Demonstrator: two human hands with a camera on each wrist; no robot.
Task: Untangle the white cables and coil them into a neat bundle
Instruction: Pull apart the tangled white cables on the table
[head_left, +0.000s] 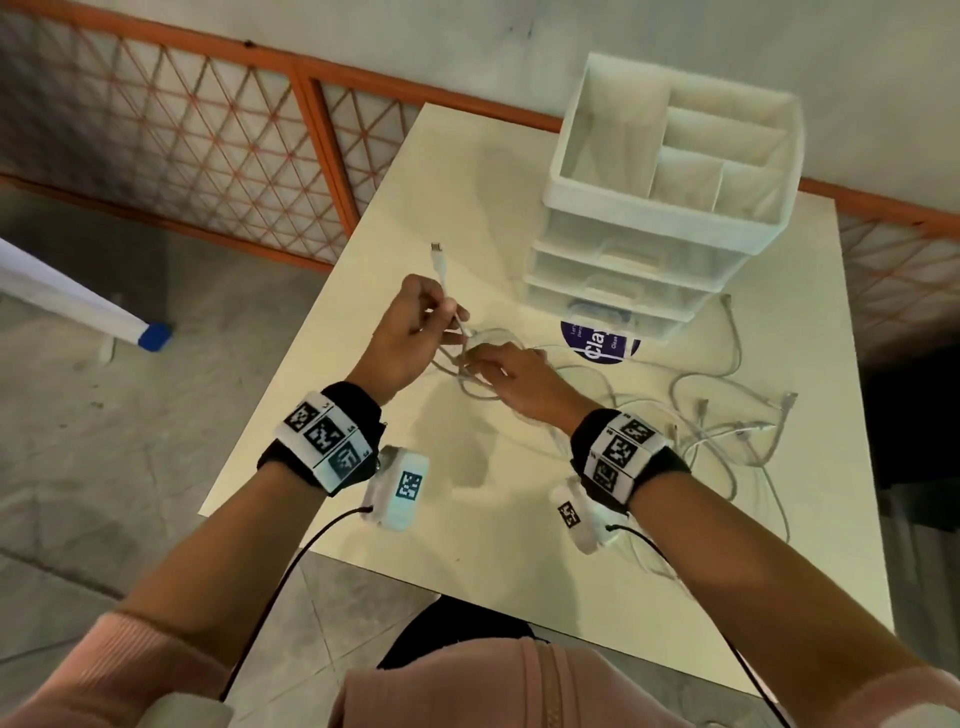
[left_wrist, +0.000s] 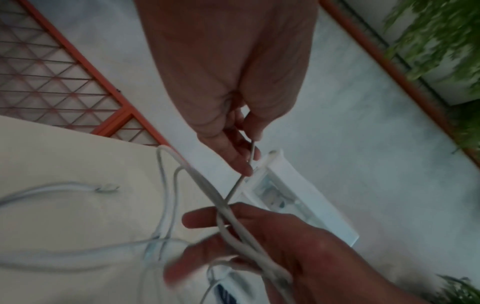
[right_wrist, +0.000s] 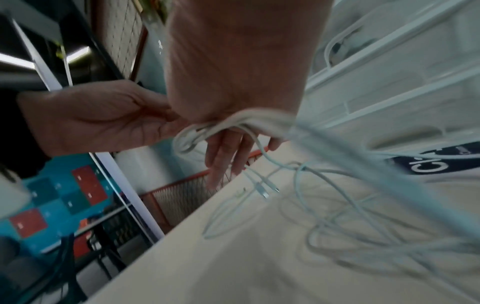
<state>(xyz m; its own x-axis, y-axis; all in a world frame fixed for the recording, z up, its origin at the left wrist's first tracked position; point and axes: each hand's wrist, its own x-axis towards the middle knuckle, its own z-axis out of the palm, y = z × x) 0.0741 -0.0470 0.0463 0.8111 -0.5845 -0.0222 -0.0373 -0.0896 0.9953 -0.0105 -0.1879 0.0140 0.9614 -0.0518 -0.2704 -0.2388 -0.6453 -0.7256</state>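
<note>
Several white cables (head_left: 722, 431) lie tangled on the right of the cream table (head_left: 457, 535). Above the table's middle, my left hand (head_left: 451, 318) pinches one cable just below its connector end (head_left: 439, 255), which sticks up and away. The left wrist view shows that thin cable (left_wrist: 248, 158) between thumb and fingertips. My right hand (head_left: 491, 364) sits just right of it, fingers curled round a small bunch of loops (head_left: 475, 387). These loops (right_wrist: 233, 121) cross its palm in the right wrist view and trail down to the tangle (right_wrist: 337, 205).
A white drawer organiser (head_left: 670, 187) with open top compartments stands at the back right of the table. A round purple label (head_left: 597, 345) lies in front of it. The table's left edge runs close to my left wrist; an orange mesh fence (head_left: 208, 145) is beyond.
</note>
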